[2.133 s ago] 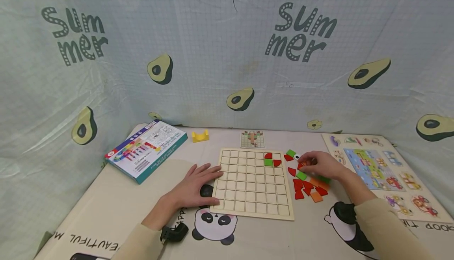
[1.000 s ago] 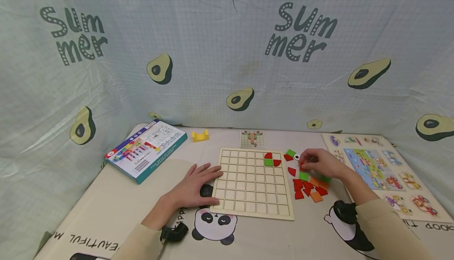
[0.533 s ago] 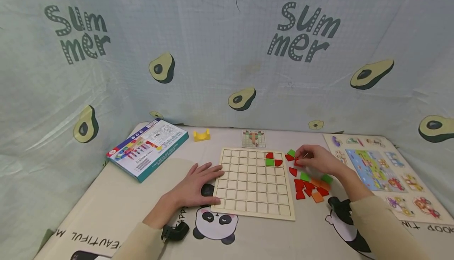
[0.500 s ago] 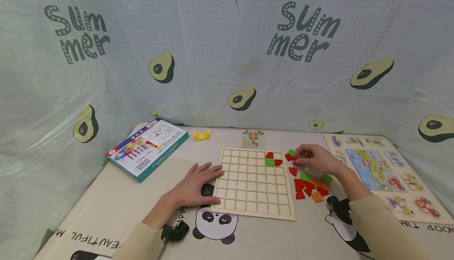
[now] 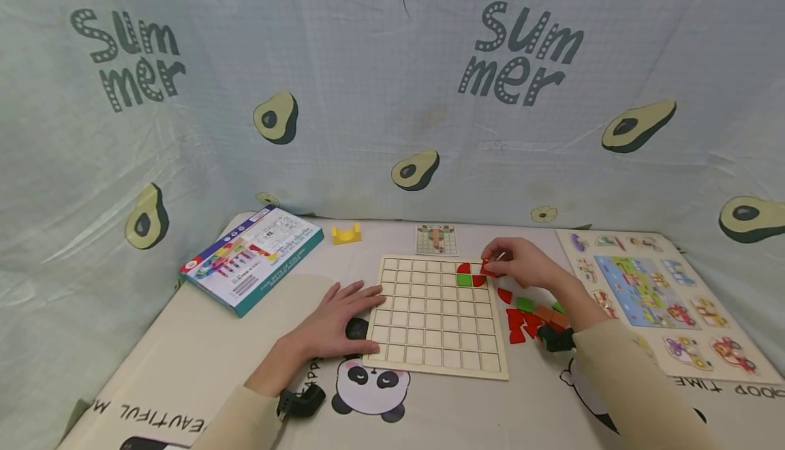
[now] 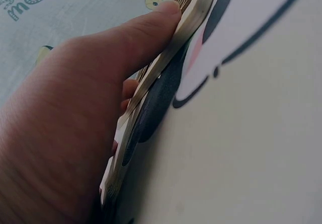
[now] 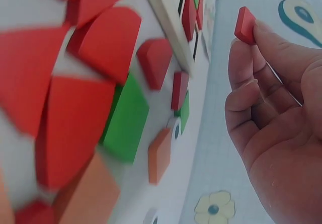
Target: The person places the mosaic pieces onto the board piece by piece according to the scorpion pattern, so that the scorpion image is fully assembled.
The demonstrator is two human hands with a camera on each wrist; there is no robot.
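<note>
A wooden grid board (image 5: 423,322) lies in the middle of the table. My left hand (image 5: 343,324) rests on its left edge with fingers spread; in the left wrist view the thumb (image 6: 161,20) lies on the rim. Above the board's far right corner, my right hand (image 5: 524,262) pinches a small red tile (image 7: 245,25) between thumb and fingers, its exact shape hard to tell. In that corner of the grid sit a green square tile (image 5: 464,279) and two red rounded tiles, one behind it and one to its right.
Loose red, green and orange tiles (image 5: 515,317) lie right of the board. Behind it is a small pattern card (image 5: 437,239). A yellow piece (image 5: 347,234) and a box (image 5: 254,259) stand at back left; a picture puzzle (image 5: 662,300) lies far right.
My right hand has picked a red tile from the loose pile and carried it left to the board's far right corner. The left hand stays in place.
</note>
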